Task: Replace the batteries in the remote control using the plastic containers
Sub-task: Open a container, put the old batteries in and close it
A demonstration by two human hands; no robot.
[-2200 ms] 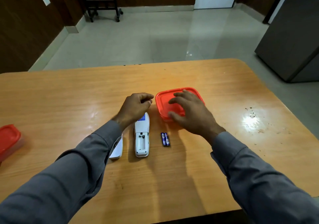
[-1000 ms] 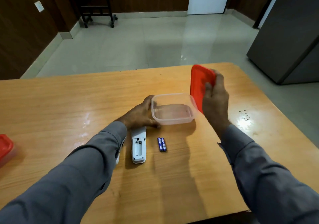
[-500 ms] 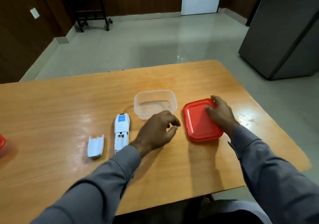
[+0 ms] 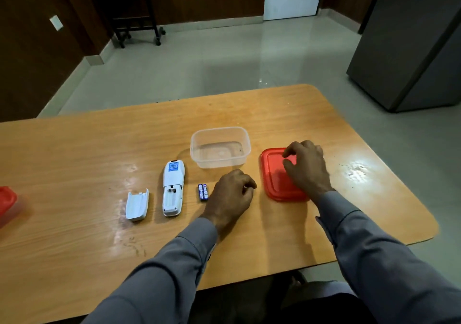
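Note:
The white remote control (image 4: 172, 186) lies face down on the wooden table (image 4: 74, 164), its battery bay uncovered and empty. Left of it lies the loose battery cover (image 4: 137, 205). Two small blue batteries (image 4: 203, 192) lie side by side just right of the remote. Behind them stands the clear plastic container (image 4: 220, 147), open and empty. Its red lid (image 4: 274, 184) lies flat to the right. My left hand (image 4: 232, 194) hovers just right of the batteries, fingers loosely curled, holding nothing. My right hand (image 4: 306, 169) is over the lid with its fingers loosely bent, gripping nothing.
A second container with a red lid (image 4: 6, 202) sits at the table's far left edge, partly out of view. The table's right edge and rounded corner are close to the lid. A grey cabinet (image 4: 411, 44) stands on the floor beyond.
My right hand took the red lid off the container and laid it flat on the table to the right, then eased off it. My left hand left the container and moved beside the batteries.

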